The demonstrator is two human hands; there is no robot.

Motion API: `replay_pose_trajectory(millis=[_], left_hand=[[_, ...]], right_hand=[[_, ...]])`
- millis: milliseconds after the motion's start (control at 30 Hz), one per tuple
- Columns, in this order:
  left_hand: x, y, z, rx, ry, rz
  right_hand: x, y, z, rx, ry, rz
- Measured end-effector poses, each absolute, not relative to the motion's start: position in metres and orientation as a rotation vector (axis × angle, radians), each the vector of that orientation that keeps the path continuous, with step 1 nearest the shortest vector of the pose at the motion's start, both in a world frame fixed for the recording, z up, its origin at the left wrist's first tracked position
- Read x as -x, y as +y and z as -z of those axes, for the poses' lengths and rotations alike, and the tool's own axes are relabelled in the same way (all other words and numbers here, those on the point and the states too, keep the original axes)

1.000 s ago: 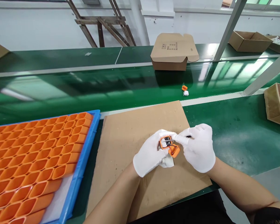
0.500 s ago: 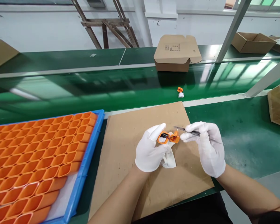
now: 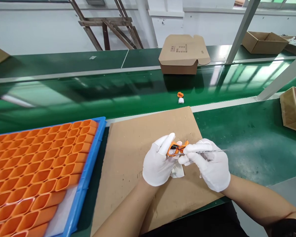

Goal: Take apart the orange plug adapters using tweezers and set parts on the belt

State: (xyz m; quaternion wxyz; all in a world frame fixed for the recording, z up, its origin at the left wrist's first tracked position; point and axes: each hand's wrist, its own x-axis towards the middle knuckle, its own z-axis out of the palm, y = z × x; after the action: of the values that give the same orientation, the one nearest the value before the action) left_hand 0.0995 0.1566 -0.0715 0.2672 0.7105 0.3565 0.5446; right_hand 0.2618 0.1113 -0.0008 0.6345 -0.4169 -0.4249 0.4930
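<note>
My left hand, in a white glove, grips a small orange plastic housing over the cardboard sheet. A black part and something white show inside its opening. A second orange piece sits right beside it, partly covered by my right fingers. My right hand, also gloved, pinches thin metal tweezers. Their left end reaches to the orange housing and their other end points right, past the hand. A white piece, perhaps cloth, hangs below the left fingers.
At left stands a blue tray filled with rows of orange sleeves. A brown cardboard sheet lies under my hands. Beyond it, a small orange-and-white assembly rests on the green belt. Cardboard boxes and a metal post stand farther back.
My right hand has moved left against the orange pieces and turned, so the tweezers now lie nearly level at the housing. My left hand keeps its hold. The view has shifted slightly.
</note>
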Motion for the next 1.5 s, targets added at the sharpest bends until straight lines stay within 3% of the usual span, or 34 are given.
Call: replay_pose_trajectory(millis=[200, 833, 1033, 1200, 1500], left_hand=[[-0.101, 0.155, 0.059, -2.279, 1.057, -1.496], [-0.102, 0.155, 0.07, -2.222, 1.115, -1.466], [-0.109, 0.152, 0.054, -1.523, 1.268, -1.292], [-0.107, 0.165, 0.02, -0.78, 1.019, -0.889], [-0.098, 0.174, 0.016, -0.474, 0.822, -0.81]], right_hand=[[-0.263, 0.114, 0.007, 1.039, -0.981, -1.067], [-0.262, 0.115, 0.013, 1.074, -1.067, -0.976], [-0.273, 0.125, 0.008, 1.106, -0.933, -0.943], [-0.285, 0.135, 0.01, 1.186, -0.712, -0.732], [-0.28, 0.139, 0.018, 1.265, -0.71, -0.9]])
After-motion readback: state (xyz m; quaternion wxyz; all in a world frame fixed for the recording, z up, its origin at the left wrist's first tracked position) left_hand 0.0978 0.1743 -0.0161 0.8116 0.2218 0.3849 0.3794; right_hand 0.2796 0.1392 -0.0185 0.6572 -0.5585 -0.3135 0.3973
